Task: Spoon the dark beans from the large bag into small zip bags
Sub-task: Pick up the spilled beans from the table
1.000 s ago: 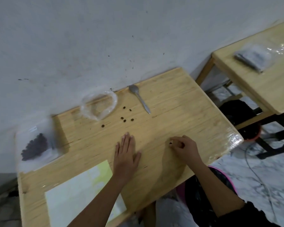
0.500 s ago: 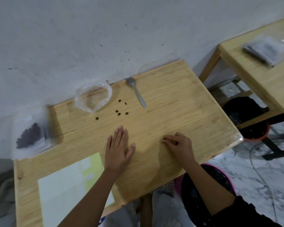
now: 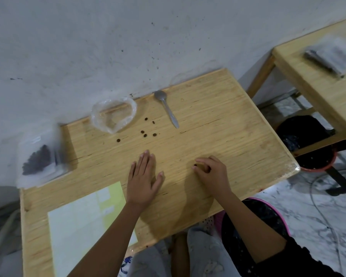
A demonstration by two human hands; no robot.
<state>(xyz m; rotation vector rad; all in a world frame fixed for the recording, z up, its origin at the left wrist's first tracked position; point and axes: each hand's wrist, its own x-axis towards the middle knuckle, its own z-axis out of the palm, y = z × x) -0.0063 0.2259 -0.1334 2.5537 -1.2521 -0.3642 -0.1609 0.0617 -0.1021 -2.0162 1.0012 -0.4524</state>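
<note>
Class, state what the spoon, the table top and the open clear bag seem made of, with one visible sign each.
Spoon: probably metal, dull grey sheen. Table top: pale wood, lined grain, glossy corner. Open clear bag: thin plastic, see-through, crinkled.

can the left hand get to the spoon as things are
Probably yes. The left hand lies flat on the table, holding nothing, and the spoon lies uncovered farther back. Only a few loose beans lie between them, nothing that blocks a reach.
</note>
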